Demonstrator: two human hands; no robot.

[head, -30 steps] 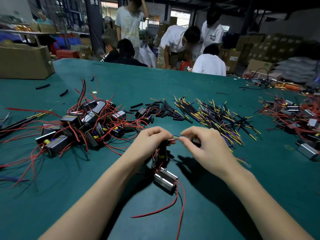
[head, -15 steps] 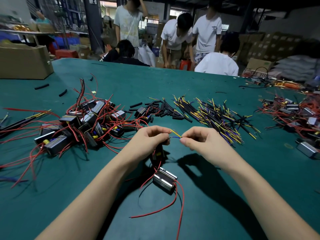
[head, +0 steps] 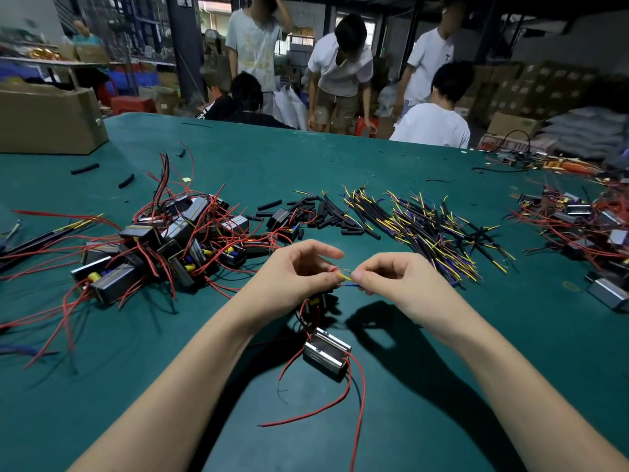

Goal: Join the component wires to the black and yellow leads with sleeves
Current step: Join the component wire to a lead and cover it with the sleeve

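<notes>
My left hand [head: 299, 272] pinches the red wire end of a small component [head: 315, 301] that hangs under its fingers. My right hand [head: 391, 279] pinches a lead whose yellow and blue tips [head: 347, 280] span the short gap between the two hands. The bare strands of the red wire and the yellow tip touch there. A second metal-cased component [head: 326, 350] with red wires lies on the green table [head: 476, 369] just below my hands. Black sleeves [head: 320, 216] lie in a loose heap behind my hands.
A tangle of components with red wires [head: 163, 247] fills the left side. A pile of black, yellow and blue leads [head: 432, 229] lies at the centre right, more components [head: 585, 226] at the far right. A cardboard box [head: 47, 120] stands at the back left. Several people stand beyond the table.
My hands have drawn slightly apart, so the yellow and blue lead tips show between them. My left index finger has lifted. The people behind the table have shifted.
</notes>
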